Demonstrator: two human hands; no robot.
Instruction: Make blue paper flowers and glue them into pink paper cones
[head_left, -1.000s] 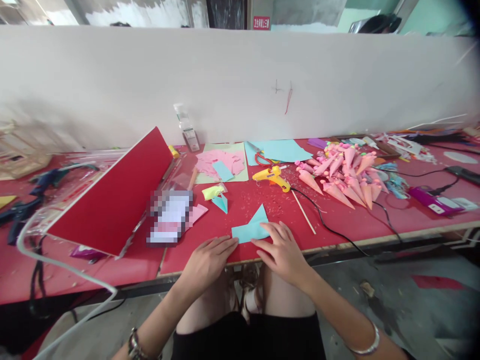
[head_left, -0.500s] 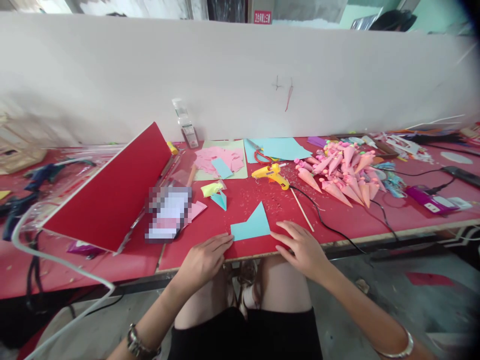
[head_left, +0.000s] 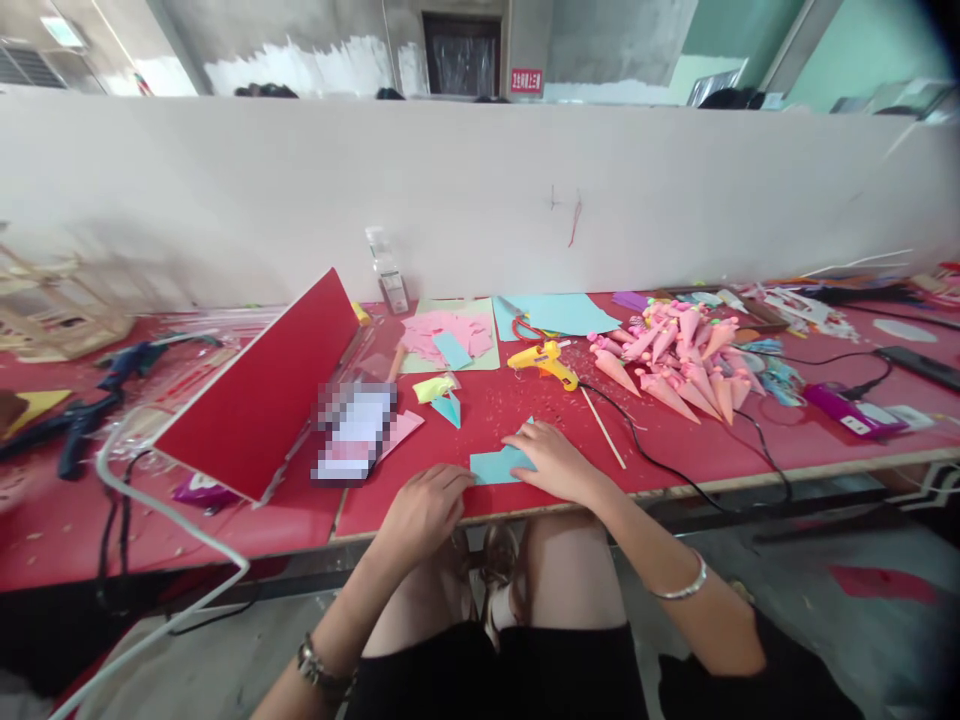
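**craftfan22:** Near the table's [head_left: 675, 470] front edge, what's under the hands?

**paperpal:** A light blue paper piece [head_left: 495, 466]. Right hand [head_left: 555, 462] lies flat on its right part, fingers together, pressing down. Left hand [head_left: 424, 510] rests at its left corner, fingers loosely curled, tips touching the edge. Yellow glue gun [head_left: 546, 362] sits behind, pink cones [head_left: 679, 360] further right.

Long red-topped table [head_left: 750, 440] in front of me, white partition board [head_left: 225, 190] along its far edge, grey concrete floor [head_left: 750, 590] near my knees, green wall [head_left: 862, 50] far right, dark doorway [head_left: 461, 55] beyond, daylight overhead.
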